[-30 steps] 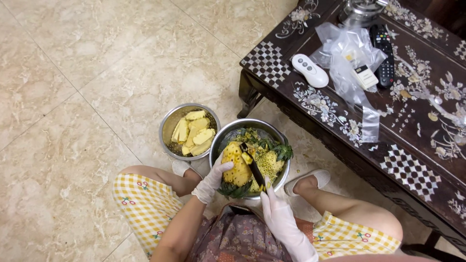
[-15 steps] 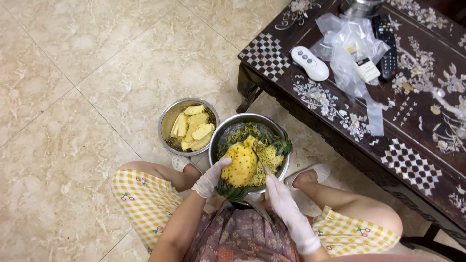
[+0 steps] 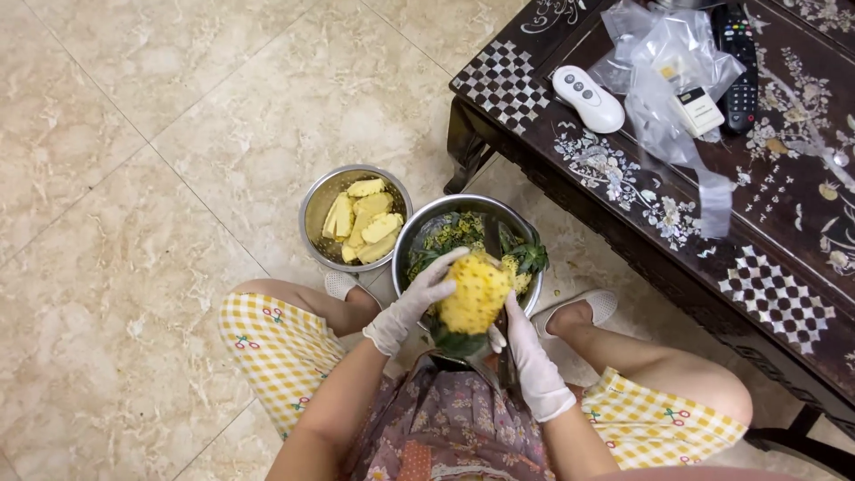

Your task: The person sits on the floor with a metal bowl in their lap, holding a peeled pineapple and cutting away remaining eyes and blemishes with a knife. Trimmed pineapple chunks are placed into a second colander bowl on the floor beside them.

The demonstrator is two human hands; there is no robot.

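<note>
Pineapple clasped by left hand fingers, right hand fingers gripping beneath

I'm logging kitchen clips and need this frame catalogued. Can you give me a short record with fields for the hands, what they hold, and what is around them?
left hand: gloved, gripping the peeled pineapple from the side
right hand: gloved, at the pineapple's lower right; whether it holds a knife cannot be told
beneath: large bowl of peel and leaves
beside: small bowl of yellow pineapple pieces
right: dark inlaid table with white remote
</note>
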